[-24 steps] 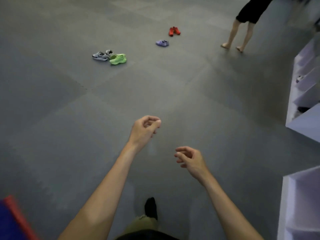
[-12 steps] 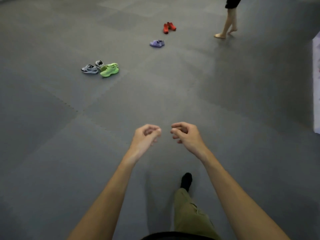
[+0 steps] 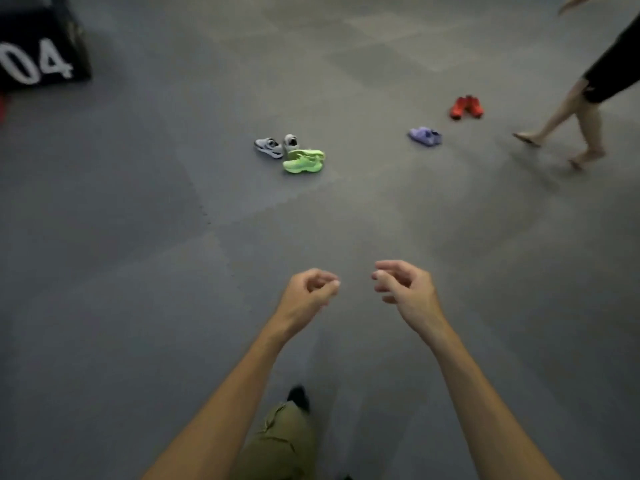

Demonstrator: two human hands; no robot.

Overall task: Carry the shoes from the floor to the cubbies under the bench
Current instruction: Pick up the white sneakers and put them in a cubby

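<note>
Bare forearms, olive-green trousers (image 3: 280, 441), and what looks like a black sock (image 3: 298, 396).

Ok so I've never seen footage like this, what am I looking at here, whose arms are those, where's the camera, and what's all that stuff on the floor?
There is no machine here. The camera sits on a person's head and looks forward and down, so the two bare arms reaching up from the bottom are that person's own. The left hand and the right hand are loosely curled in front of the body and hold nothing. Below them you see one knee in olive trousers and a dark foot.

The surface is a grey mat floor. On it, ahead, lie the green shoes with the grey and white shoes close beside them. Further right lie the purple shoes and the red shoes. A second person's bare legs show at the right edge, and a black box marked 04 stands at the top left.
</note>
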